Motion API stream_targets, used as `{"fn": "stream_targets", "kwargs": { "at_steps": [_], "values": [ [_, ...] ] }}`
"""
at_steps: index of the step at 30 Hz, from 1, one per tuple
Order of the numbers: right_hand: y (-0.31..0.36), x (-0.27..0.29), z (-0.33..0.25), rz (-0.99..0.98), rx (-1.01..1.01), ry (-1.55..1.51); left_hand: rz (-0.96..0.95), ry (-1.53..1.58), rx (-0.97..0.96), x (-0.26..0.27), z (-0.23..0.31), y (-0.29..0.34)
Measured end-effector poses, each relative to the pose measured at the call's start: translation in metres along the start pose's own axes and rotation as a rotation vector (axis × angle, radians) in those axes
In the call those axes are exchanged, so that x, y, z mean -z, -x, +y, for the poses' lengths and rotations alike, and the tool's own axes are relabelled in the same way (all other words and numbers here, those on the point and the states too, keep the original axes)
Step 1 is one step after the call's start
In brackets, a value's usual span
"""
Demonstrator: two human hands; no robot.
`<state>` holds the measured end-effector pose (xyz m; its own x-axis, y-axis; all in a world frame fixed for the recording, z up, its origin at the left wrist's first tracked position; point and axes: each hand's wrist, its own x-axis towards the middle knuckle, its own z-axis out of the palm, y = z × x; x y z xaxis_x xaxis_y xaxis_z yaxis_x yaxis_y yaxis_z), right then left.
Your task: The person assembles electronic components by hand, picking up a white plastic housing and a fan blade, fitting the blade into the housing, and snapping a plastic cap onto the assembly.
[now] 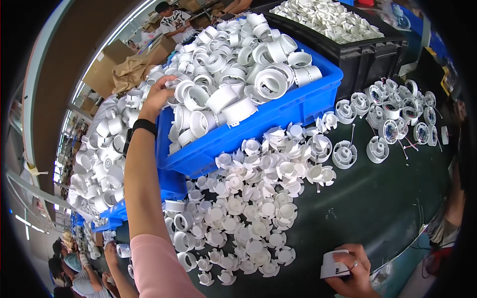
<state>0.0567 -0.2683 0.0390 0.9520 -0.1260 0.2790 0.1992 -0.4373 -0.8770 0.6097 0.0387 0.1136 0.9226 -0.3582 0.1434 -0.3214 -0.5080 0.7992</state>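
My left hand reaches to the left side of a heaped blue bin. Its thumb and fingers are closed on a white plastic ring, partly hidden by the hand. More white rings and short sleeves fill the bin above its rim. Low on the right, my right hand grips a white cylindrical housing just over the dark table; a thin dark wire shows by the fingers. Between the hands, small white fan impellers lie in a wide loose pile.
At the right stand motor assemblies with thin wires on the dark green table. Behind them, a black bin holds white pieces. White housings are heaped at the left. Other people work at the back and lower left.
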Motion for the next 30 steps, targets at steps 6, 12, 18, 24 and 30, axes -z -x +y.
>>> {"fn": "stream_targets", "kwargs": {
  "at_steps": [6, 12, 18, 24, 30],
  "values": [
    [0.010, -0.010, 0.017, 0.022, 0.055, 0.053, 0.203, 0.566, -0.075, 0.043, 0.043, 0.066],
    [0.012, -0.008, 0.010, 0.042, 0.024, 0.064, 0.007, 0.260, -0.088, -0.006, 0.120, 0.221],
    [0.018, -0.007, 0.001, 0.031, 0.029, -0.017, -0.353, -0.122, -0.254, -0.088, 0.117, 0.327],
    [0.021, -0.016, 0.002, 0.137, 0.110, -0.044, -0.045, -0.294, -0.360, -0.105, 0.141, 0.357],
    [0.034, -0.038, -0.070, -0.136, 0.239, -0.680, -0.409, 0.007, -0.156, -0.136, 0.156, 0.439]
  ]
}}
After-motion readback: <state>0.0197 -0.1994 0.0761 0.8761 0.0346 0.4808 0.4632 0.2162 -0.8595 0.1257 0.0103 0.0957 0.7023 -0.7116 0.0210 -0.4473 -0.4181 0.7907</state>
